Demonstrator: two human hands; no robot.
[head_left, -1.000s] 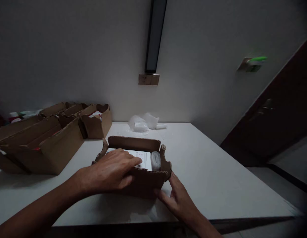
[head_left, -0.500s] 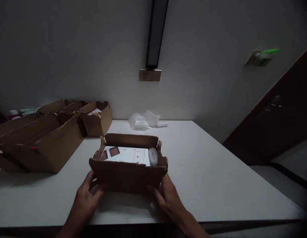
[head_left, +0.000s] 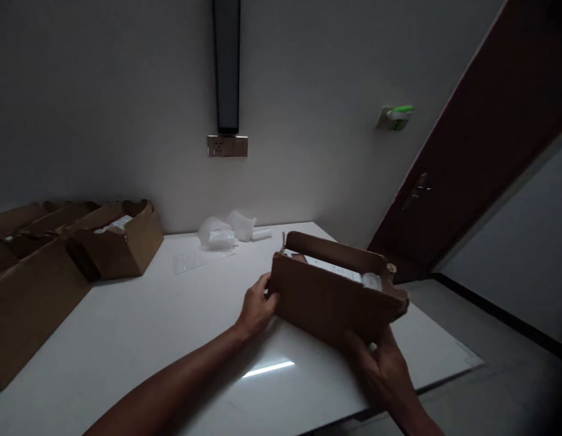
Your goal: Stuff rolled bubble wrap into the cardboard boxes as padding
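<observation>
An open-topped cardboard box [head_left: 326, 300] is held between both hands over the right part of the white table [head_left: 172, 327], tilted with its right end lower. My left hand [head_left: 257, 307] grips its left end, thumb on the near face. Around the lower right corner, my right hand [head_left: 385, 363] is closed, with some fingers hidden behind the cardboard. Inside the box lies a white printed carton [head_left: 333, 268], mostly covered by the near wall. A roll of clear wrap [head_left: 372, 281] sits beside it at the right end.
Several cardboard boxes [head_left: 140, 242] stand along the left side, one with white and red contents. Crumpled bubble wrap [head_left: 217, 233] and a flat clear plastic sheet [head_left: 199, 261] lie toward the back wall. A wall socket [head_left: 227, 146] and a door [head_left: 444, 151] are beyond the table.
Both hands have carried the cardboard box to the right and turned it, its right end now angled toward me. My view has swung right, bringing more of the door and floor into sight.
</observation>
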